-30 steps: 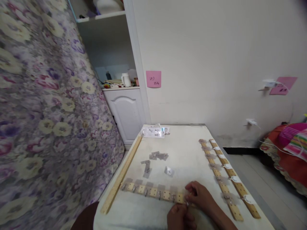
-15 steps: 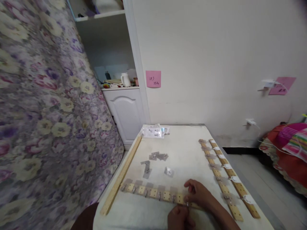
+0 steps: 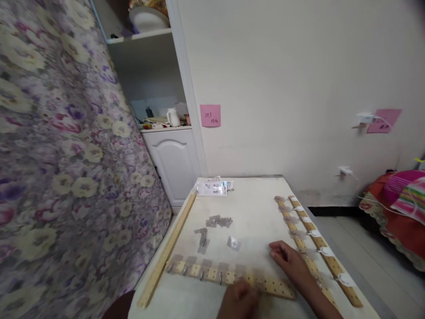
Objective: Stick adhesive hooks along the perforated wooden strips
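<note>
A drilled wooden strip (image 3: 275, 285) lies across the near part of the table. Metal hooks in small clear plastic bags (image 3: 221, 275) sit in a row along it. My left hand (image 3: 237, 299), a little blurred, is curled closed at the strip's near edge and covers part of it; what its fingers hold is hidden. Beyond the strip's right end, my right hand (image 3: 294, 262) is above the table with loosely bent fingers, thumb and forefinger slightly apart. Nothing shows between them.
Loose small bags (image 3: 219, 221) and a bag with a white piece (image 3: 233, 243) lie mid-table. A bare wooden strip (image 3: 169, 248) runs along the left edge. Two strips with hooks, one with white hooks (image 3: 327, 251), line the right. Flat packaging (image 3: 210, 188) lies at the back.
My right hand has moved away from the strip, to the right and farther back. My left hand has shifted slightly left. The strip's right end now shows. The camera view has tilted slightly upward.
</note>
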{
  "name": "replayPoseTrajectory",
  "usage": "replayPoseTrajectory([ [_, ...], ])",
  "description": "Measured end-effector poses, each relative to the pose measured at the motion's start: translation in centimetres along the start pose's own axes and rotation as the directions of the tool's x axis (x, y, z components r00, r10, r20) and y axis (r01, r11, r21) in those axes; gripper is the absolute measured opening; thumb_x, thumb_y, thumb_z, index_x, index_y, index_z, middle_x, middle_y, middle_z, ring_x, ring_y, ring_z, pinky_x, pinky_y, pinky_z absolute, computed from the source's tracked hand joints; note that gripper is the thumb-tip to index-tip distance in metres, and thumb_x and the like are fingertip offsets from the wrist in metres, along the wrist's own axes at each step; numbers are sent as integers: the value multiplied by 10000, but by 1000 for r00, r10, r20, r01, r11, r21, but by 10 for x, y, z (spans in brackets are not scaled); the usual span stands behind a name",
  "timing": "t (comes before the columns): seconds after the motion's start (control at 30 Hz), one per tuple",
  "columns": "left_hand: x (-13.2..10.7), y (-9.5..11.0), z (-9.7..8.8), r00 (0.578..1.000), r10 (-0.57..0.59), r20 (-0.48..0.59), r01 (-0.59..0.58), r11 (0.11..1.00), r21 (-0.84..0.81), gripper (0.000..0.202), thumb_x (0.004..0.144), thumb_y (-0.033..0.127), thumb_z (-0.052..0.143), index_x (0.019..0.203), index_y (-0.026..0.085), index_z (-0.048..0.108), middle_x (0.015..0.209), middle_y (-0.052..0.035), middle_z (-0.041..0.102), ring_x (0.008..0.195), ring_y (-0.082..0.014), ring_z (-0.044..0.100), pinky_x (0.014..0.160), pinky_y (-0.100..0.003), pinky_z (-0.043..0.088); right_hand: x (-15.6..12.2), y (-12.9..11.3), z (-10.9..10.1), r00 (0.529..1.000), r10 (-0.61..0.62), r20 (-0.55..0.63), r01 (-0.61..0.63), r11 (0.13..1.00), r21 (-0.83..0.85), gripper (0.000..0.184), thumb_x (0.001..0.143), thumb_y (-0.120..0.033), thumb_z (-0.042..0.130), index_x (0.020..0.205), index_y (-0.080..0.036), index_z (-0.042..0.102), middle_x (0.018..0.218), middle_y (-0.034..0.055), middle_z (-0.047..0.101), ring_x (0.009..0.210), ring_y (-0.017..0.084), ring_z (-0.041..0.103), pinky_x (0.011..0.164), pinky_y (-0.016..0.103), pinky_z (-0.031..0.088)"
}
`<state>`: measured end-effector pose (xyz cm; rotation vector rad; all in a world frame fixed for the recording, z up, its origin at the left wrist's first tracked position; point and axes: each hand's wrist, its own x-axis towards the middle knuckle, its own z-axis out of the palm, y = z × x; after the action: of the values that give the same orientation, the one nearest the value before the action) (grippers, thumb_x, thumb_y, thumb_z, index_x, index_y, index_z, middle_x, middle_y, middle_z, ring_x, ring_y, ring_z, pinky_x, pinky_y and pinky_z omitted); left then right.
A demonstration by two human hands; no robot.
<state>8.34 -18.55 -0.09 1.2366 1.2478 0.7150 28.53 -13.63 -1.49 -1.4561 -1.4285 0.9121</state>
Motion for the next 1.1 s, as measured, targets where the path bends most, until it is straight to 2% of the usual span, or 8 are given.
replayPoseTrajectory([
  [0.07, 7, 26, -22, 999, -1, -49, 4, 997, 71, 175, 746, 367, 425, 660, 221, 469, 405, 62, 500, 320, -113, 410, 370, -223, 262, 0, -3, -5, 1000, -5, -14, 5, 1000, -9, 271, 739, -398, 543, 898, -188, 606, 764, 24, 644, 734, 192, 599, 690, 298, 463],
  [0.13, 22, 46, -43, 969, 215, -120, -171, 937, 304, 186, 800, 335, 378, 744, 213, 506, 559, 34, 579, 462, -125, 531, 463, -232, 376, -2, -7, -5, 1000, -9, -10, 9, 1000, -14, 259, 744, -395, 535, 883, -189, 605, 746, 20, 640, 711, 188, 594, 664, 293, 457],
  [0.2, 44, 55, -61, 893, 437, -108, -258, 693, 673, 218, 825, 271, 354, 869, 217, 560, 820, -10, 638, 758, -146, 601, 690, -254, 441, -4, -10, -4, 1000, -10, -7, 9, 1000, -26, 247, 749, -390, 525, 872, -193, 606, 730, 16, 638, 695, 185, 590, 648, 290, 451],
  [0.3, 77, 52, -76, 892, 439, -103, -211, 609, 764, 325, 733, 87, 385, 992, 181, 557, 1042, -68, 601, 997, -168, 550, 875, -277, 386, -6, -12, -3, 1000, -19, -22, 18, 999, -45, 233, 749, -389, 520, 853, -201, 610, 713, 10, 639, 685, 185, 586, 645, 289, 445],
  [0.53, 108, 32, -76, 909, 402, -109, -123, 509, 852, 205, 686, 60, 400, 770, 187, 538, 790, -27, 612, 785, -159, 545, 696, -249, 346, -4, -6, -8, 999, -39, -17, 38, 998, -42, 221, 750, -359, 512, 856, -194, 613, 722, 14, 646, 683, 182, 587, 639, 279, 440],
  [0.8, 95, 41, -83, 915, 401, -52, -155, 467, 871, 149, 698, 72, 405, 655, 211, 440, 600, 35, 532, 597, -118, 485, 546, -231, 246, -3, -6, -5, 1000, -21, 2, 21, 1000, 9, 203, 733, -343, 528, 835, -192, 617, 723, 8, 638, 696, 173, 582, 655, 268, 438],
  [1.0, 46, 58, -70, 886, 457, 83, -299, 425, 855, 202, 867, 241, 311, 728, 224, 456, 695, 37, 537, 664, -121, 494, 610, -229, 306, -2, -6, 4, 998, -15, 62, 3, 983, 184, 191, 714, -339, 560, 814, -182, 604, 656, -12, 603, 631, 148, 553, 593, 252, 424],
  [1.1, 17, 69, -52, 846, 462, 266, -483, 454, 749, 245, 888, 252, 283, 802, 237, 512, 840, 11, 582, 784, -130, 525, 707, -225, 346, -3, -11, 7, 993, 9, 115, -43, 952, 303, 237, 697, -377, 591, 820, -175, 596, 658, -14, 612, 586, 129, 547, 556, 239, 410],
])
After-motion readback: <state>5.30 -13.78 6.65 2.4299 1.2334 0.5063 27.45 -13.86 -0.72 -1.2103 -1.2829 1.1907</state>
